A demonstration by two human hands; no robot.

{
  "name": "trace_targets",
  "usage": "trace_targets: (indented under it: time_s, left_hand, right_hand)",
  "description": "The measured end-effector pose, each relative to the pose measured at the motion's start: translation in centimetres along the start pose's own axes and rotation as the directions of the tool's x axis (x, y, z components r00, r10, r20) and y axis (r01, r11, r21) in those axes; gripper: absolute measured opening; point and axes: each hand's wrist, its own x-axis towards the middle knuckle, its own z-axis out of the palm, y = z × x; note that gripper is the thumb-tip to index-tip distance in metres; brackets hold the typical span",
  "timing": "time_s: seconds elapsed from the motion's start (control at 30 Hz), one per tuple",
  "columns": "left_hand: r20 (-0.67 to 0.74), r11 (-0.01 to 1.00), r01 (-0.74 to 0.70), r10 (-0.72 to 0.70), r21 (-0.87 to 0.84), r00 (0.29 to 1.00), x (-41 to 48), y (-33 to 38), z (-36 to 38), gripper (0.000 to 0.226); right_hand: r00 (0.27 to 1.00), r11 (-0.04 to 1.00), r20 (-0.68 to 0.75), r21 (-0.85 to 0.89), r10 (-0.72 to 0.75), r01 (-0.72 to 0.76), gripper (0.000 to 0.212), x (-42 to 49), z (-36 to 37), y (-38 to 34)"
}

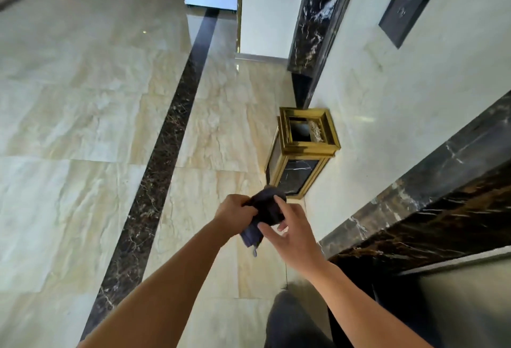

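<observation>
Head view, looking down: a person is standing on a polished marble floor (pixel 83 126) and holding a dark cloth (pixel 269 209) out in front of the body, in mid-air between both hands. The left hand (pixel 235 210) is gripping the cloth's left side, its fingers curled tightly into the fabric. A loose end of the cloth is hanging down below that hand, with a small tag dangling at the tip. The right hand (pixel 293 231) is lying mostly open: its index finger is resting straight along the bundle's right edge and its thumb is touching the underside, while the other fingers are spreading loosely away from the cloth. The bunched cloth is sitting between the two hands, which are close together.

Just beyond the hands, a gold-framed bin (pixel 304 151) with dark marble panels is standing against the pale wall (pixel 387 98). A dark marble strip (pixel 166 137) is running along the floor to the left. A black button panel (pixel 406 1) is sitting high on the wall.
</observation>
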Motion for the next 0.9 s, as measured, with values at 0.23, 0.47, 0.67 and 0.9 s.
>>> trace_targets:
  time_s: [0.23,0.47,0.67,0.9]
  left_hand:
    - [-0.035,0.962,-0.172,0.183,0.212,0.982,2.9,3.3,-12.7,0.022]
    - [-0.277,0.645,-0.044,-0.264,-0.763,0.924,4.4,0.4,-23.6,0.032]
    - [-0.340,0.323,-0.210,-0.426,-0.923,0.838,1.1,-8.1,-28.0,0.043]
    - [-0.457,0.279,-0.366,-0.633,-0.888,0.625,-6.7,-20.4,-36.5,0.045]
  right_hand:
    - [0.951,0.936,0.299,0.306,0.076,-0.172,0.070,15.1,-0.4,-6.2]
    - [0.861,0.876,0.508,0.404,0.025,-0.263,0.019,26.7,5.4,-14.8]
    - [0.651,0.848,0.759,0.332,0.020,-0.413,0.015,29.2,17.6,-24.2]
    - [0.419,0.955,0.908,0.139,-0.017,-0.262,0.019,26.5,34.3,-35.0]
